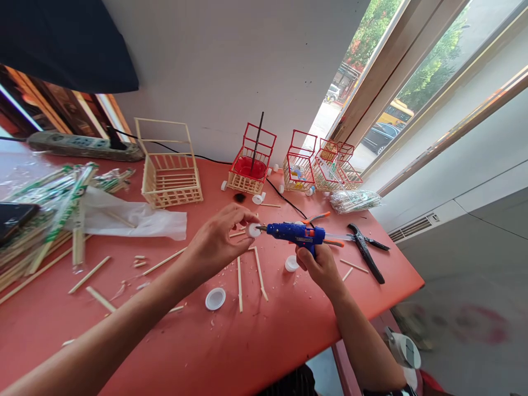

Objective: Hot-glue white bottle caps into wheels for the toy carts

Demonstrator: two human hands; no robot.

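Observation:
My left hand pinches a small white bottle cap above the red table. My right hand grips the handle of a blue glue gun, whose nozzle points left and touches the cap. Under my hands lie several thin wooden sticks and two more white caps. At the back stands an unpainted stick cart. A red-painted stick cart with a black brush in it stands to its right.
More red stick carts stand by the window. Black pliers lie right of the gun. A white plastic bag, packs of chopsticks and a power strip are on the left. The table's edge runs close on the right.

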